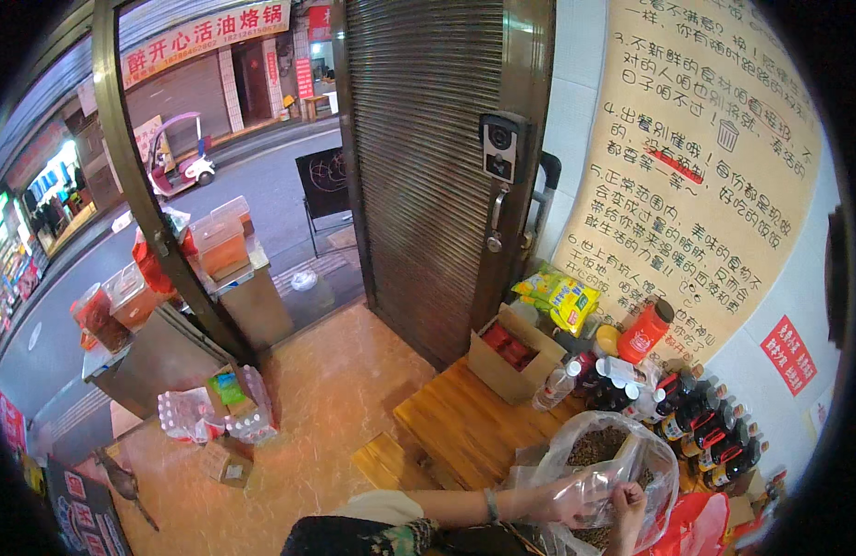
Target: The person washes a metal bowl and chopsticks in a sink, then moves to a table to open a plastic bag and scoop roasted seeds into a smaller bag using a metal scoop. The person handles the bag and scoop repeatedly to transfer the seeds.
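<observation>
A large clear plastic bag (661,452) stands on the wooden table with its mouth spread wide. Inside lie small brown dried granules (598,445), too small to name surely. My left hand (574,499), with a grey band on the wrist, reaches over the bag from the left. Clear plastic film (598,479) covers part of that hand, so its grip is unclear. My right hand (629,504) comes up from the bottom edge, its fingers curled in at the plastic beside the left hand. A red plastic bag (692,525) lies just right of it.
The wooden table (463,417) also bears a carton of red packs (508,354), yellow packets (560,299), a red-lidded jar (647,330) and several dark sauce bottles (706,438) along the wall. Shrink-wrapped bottles (251,417) and a small carton (223,464) rest on the floor near the doorway.
</observation>
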A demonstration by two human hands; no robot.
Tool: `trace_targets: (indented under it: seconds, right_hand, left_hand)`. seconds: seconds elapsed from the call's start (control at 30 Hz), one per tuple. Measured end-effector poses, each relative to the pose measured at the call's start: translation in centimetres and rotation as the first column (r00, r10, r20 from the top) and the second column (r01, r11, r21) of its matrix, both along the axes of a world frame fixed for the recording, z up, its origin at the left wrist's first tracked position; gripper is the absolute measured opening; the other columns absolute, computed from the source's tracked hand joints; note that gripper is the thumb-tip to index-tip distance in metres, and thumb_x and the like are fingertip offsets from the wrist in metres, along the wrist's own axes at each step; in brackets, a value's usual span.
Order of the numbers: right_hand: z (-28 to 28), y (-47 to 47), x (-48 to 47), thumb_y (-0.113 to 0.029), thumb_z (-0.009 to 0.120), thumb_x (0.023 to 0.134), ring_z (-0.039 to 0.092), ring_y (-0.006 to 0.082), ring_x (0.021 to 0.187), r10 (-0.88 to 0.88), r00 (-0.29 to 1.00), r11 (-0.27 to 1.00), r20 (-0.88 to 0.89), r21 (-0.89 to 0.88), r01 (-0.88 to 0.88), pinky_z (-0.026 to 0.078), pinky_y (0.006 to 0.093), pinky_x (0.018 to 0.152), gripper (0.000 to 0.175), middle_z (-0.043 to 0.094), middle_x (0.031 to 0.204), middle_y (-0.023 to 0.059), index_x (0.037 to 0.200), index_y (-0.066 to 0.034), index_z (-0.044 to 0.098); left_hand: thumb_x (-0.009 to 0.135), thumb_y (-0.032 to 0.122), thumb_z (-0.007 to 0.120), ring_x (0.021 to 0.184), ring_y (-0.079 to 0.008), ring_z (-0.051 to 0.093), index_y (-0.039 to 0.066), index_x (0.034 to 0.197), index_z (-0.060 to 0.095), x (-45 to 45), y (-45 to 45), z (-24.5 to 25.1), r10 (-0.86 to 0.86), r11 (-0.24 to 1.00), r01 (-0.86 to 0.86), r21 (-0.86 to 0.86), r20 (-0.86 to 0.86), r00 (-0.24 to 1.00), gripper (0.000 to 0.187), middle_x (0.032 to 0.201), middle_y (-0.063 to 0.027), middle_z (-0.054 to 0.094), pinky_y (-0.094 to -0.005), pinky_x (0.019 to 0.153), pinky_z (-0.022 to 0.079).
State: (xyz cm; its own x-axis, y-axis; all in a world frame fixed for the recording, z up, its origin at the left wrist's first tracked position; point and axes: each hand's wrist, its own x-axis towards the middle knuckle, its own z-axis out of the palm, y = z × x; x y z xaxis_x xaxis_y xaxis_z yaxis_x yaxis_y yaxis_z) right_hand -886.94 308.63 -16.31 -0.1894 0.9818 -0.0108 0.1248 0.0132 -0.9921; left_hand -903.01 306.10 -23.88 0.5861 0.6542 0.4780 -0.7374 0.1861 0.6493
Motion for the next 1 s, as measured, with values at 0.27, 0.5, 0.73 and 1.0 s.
trace_targets:
  seconds: [0.27, 0.5, 0.73, 1.0]
  right_hand:
    - [-1.5, 0.0, 0.6, -0.008, 0.052, 0.083, 0.034, 0.0041, 0.054, -0.144, 0.975, 0.946, 0.167, 0.314, 0.085, 0.026, 0.019, 0.048, 0.014, 0.042, 0.06, -0.0048, 0.07, -0.0028, 0.05]
    - [-1.9, 1.2, 3.2, -0.014, 0.05, 0.087, 0.032, 0.0025, 0.06, -0.126, 0.982, 0.946, -0.139, 0.281, 0.161, 0.024, 0.0178, 0.053, 0.013, 0.039, 0.063, -0.0068, 0.077, -0.0058, 0.05]
    - [-3.8, 2.2, 3.9, -0.012, 0.051, 0.086, 0.041, 0.0094, 0.072, -0.405, 0.892, 0.832, 0.199, 0.485, 0.269, 0.035, 0.022, 0.066, 0.018, 0.044, 0.078, 0.0006, 0.099, -0.0007, 0.048]
    - [-0.9, -3.1, -4.1, -0.002, 0.051, 0.073, 0.049, 0.0142, 0.054, -0.159, 0.727, 0.953, 0.668, 0.295, -0.063, 0.039, 0.0289, 0.049, 0.058, 0.052, 0.062, 0.0025, 0.128, -0.0014, 0.032]
  left_hand:
    - [0.087, 0.04, 0.043, 0.114, -0.0184, 0.038, 0.016, 0.126, 0.034, -5.7, -3.0, -4.0, 0.212, 0.977, -0.19, 0.093, -0.384, 0.899, 0.047, 0.124, -0.0058, 0.041, -0.0363, 0.089, 0.033]
    - [0.088, 0.034, 0.047, 0.107, -0.0159, 0.041, 0.001, 0.11, 0.046, -9.3, -3.2, -4.3, 0.33, 0.621, -0.768, -0.158, -0.836, 0.439, 0.04, 0.124, -0.0087, 0.037, -0.0299, 0.09, 0.036]
    - [0.086, 0.022, 0.046, 0.062, -0.0251, 0.057, 0.005, 0.117, 0.038, -7.3, -1.4, 1.0, 0.505, 0.834, -0.502, 0.231, -0.685, 0.525, 0.037, 0.073, -0.0126, 0.059, -0.0348, 0.057, 0.045]
    - [0.081, 0.009, 0.044, 0.057, -0.0366, 0.054, 0.012, 0.125, 0.032, -4.1, -2.0, 4.8, 0.684, 0.639, -0.395, 0.661, -0.722, -0.101, 0.046, 0.066, -0.0206, 0.056, -0.046, 0.049, 0.04]
